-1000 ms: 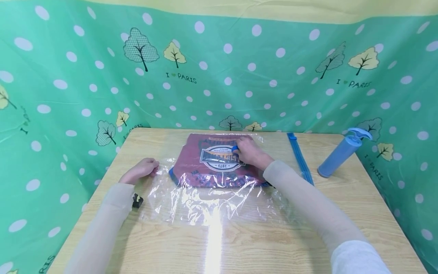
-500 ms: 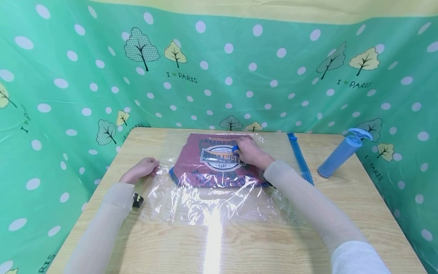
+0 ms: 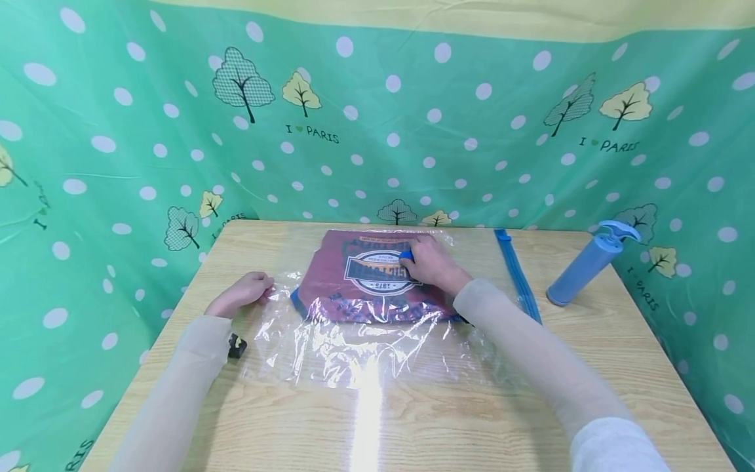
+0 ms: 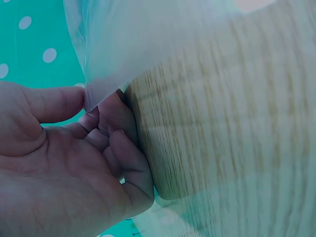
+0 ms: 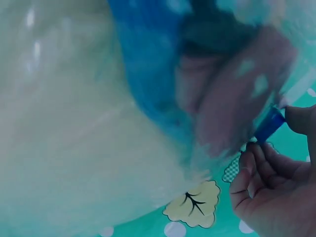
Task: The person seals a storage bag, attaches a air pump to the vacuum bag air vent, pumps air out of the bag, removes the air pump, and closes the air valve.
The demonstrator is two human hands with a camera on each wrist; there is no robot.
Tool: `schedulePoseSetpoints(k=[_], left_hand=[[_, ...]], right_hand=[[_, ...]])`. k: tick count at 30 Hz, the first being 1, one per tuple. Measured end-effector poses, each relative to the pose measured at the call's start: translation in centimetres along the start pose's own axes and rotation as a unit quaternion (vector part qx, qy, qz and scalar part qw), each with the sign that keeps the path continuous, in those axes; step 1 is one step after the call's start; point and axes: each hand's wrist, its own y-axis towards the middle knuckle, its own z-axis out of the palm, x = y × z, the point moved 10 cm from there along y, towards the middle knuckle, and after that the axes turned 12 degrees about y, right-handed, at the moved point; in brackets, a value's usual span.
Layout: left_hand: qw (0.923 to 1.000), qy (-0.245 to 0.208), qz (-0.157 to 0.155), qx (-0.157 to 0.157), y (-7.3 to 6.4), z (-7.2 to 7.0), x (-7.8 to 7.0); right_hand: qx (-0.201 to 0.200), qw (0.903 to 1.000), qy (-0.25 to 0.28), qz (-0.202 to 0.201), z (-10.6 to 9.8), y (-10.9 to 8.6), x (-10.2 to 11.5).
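A clear plastic storage bag [image 3: 330, 354] lies on the table with a folded maroon garment [image 3: 321, 275] inside, its printed badge upside down to me. My left hand [image 3: 243, 292] pinches the bag's left edge between thumb and fingers, as the left wrist view also shows. Over the bag, my right hand [image 3: 433, 261] holds a small blue plastic piece [image 3: 406, 255] above the garment. In the right wrist view, the thumb and fingers pinch that piece at the bag's film. Whether it is attached to the film I cannot tell. A blue zip strip [image 3: 519, 275] runs along the bag's right end.
A blue hand pump [image 3: 586, 265] stands tilted on the right of the wooden table [image 3: 448, 419], beyond the zip strip. Green dotted cloth [image 3: 377, 131] hangs behind and along both sides. A small black object [image 3: 237, 345] sits at my left wrist.
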Motion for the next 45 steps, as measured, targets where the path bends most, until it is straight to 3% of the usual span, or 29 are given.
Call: schedulePoseSetpoints(k=[11, 22, 45], left_hand=[[1.0000, -0.003, -0.001, 0.000, 0.03, 0.05, 0.10], [1.0000, -0.002, 0.002, -0.003, -0.09, 0.04, -0.12], [1.0000, -0.002, -0.007, -0.002, -0.02, 0.00, 0.28]], right_hand=[[-0.009, 0.9989, 0.020, 0.041, 0.44, 0.07, -0.70], [-0.019, 0.9975, 0.066, 0.015, 0.15, 0.08, -0.68], [-0.008, 0.9985, 0.049, 0.022, 0.30, -0.08, -0.51]])
